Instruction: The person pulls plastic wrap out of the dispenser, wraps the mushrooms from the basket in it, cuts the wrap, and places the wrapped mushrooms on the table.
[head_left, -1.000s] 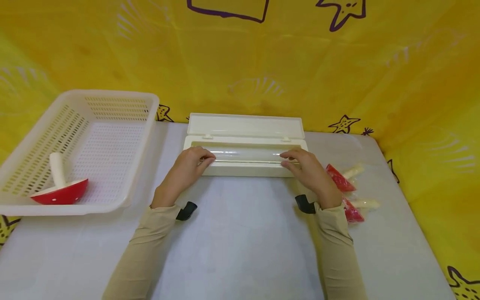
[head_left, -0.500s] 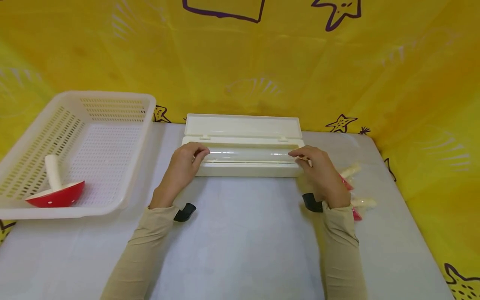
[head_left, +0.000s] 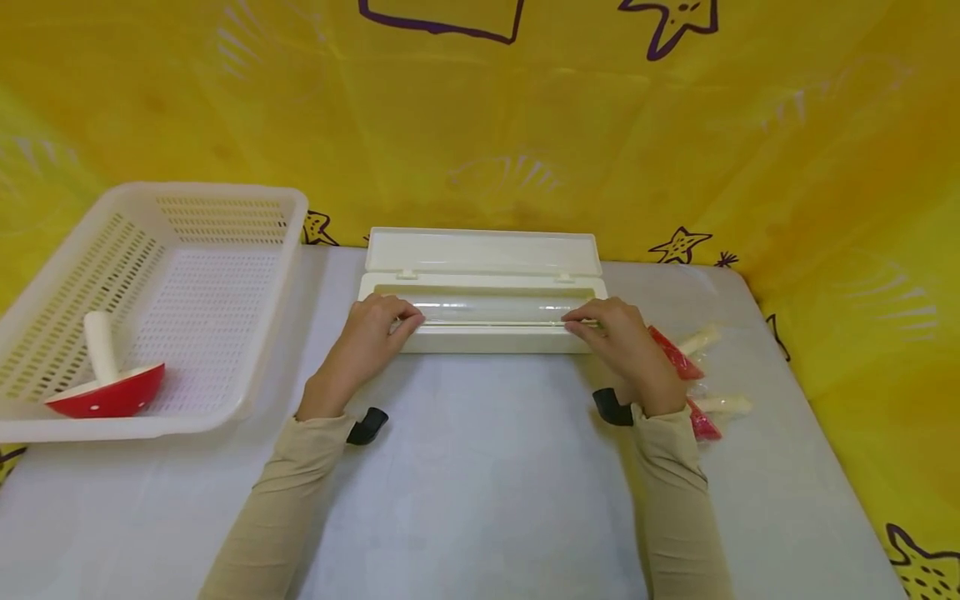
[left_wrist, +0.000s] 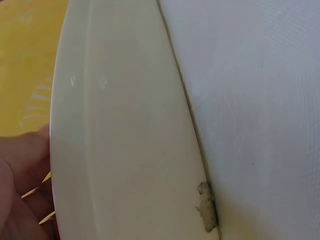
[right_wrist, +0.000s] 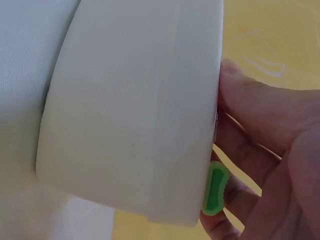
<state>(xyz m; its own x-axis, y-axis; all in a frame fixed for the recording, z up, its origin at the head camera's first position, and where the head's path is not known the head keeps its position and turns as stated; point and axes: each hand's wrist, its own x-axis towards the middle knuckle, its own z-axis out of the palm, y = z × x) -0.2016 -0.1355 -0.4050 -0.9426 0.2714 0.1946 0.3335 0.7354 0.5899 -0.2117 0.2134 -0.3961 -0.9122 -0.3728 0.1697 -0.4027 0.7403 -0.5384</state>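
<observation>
A cream cling film dispenser [head_left: 487, 343] stands at the back of the table with its hinged lid [head_left: 483, 252] swung up. Inside lies a shiny clear roll of cling film [head_left: 491, 311]. At the roll's left front, thumb and fingers of my left hand [head_left: 369, 337] pinch the film's edge. My right hand [head_left: 618, 340] does likewise near the right end, fingertips together just above the front rim. In the right wrist view a small green piece [right_wrist: 216, 189] sits at the dispenser's edge beside my fingers. The dispenser's wall hides the left fingertips in the left wrist view.
On the left, a white perforated basket [head_left: 258, 333] holds a red-and-white mushroom-shaped ladle [head_left: 112, 392]. Two plastic-wrapped red pieces with cream handles, an upper one [head_left: 678, 354] and a lower one [head_left: 705, 419], lie right of my right wrist. A yellow cloth [head_left: 487, 108] hangs behind.
My right hand went right along the roll, then came back left, its thumb and fingertips closing together. My left hand shifted left, then slightly back. The lid stayed up.
</observation>
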